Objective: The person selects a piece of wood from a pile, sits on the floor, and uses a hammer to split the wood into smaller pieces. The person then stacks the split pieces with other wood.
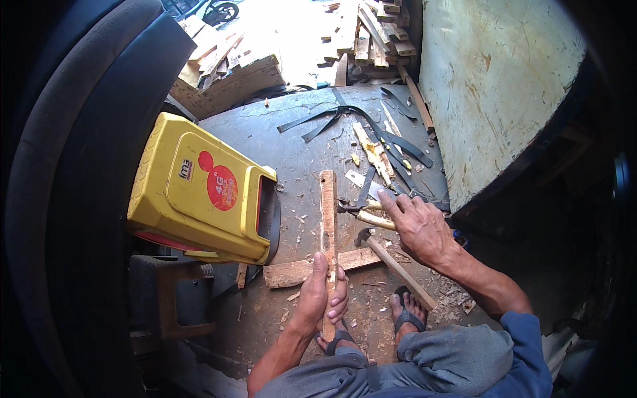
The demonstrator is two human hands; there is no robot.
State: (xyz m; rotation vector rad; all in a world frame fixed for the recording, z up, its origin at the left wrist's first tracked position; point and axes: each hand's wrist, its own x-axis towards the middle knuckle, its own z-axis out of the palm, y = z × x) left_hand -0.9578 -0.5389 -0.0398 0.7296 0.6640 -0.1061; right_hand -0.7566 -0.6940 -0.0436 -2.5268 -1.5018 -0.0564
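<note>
My left hand (pixel 321 298) is wrapped round the lower part of a narrow wooden stick (pixel 328 212) with a few dark holes or spots in it. In my right hand (pixel 424 229) are pliers (pixel 377 219) with yellow handles. Their dark jaws lie close beside the stick's right edge; whether they touch it I cannot tell. Below the pliers, a hammer (pixel 401 270) with a wooden handle lies slanted on the floor. A short wooden board (pixel 292 272) lies across the floor behind the stick.
A yellow plastic bin (pixel 199 192) lies tipped at the left. Black straps (pixel 338 114), splintered wood (pixel 375 156) and chips litter the floor (pixel 245 132). Wood pieces are piled (pixel 381 33) at the back. A worn pale panel (pixel 491 86) stands at the right.
</note>
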